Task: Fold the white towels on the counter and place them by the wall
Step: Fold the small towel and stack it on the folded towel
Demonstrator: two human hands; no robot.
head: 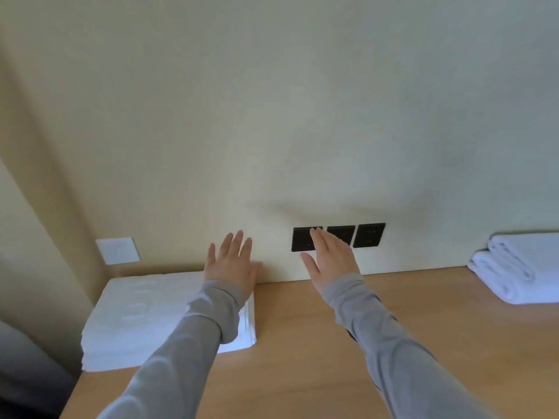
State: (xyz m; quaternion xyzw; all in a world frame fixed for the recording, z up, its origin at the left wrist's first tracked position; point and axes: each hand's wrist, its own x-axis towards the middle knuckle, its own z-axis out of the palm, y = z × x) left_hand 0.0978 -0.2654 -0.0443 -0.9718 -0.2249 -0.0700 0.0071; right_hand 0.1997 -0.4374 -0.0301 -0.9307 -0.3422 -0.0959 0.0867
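While the left hand [231, 263] and right hand [331, 260] hover flat-fingered and empty near the cream wall [272, 116], a stack of folded white towels [142, 322] lies on the light wooden counter [302, 346] against that wall, seemingly already placed; two more folded white towels [514, 276] rest far right. No container shows.

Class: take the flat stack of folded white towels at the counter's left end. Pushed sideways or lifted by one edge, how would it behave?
The towel stack shows separate layered edges, so a push would likely shear the layers. Being soft cloth, it probably droops if lifted by one edge. Low and wide, tipping seems unlikely.
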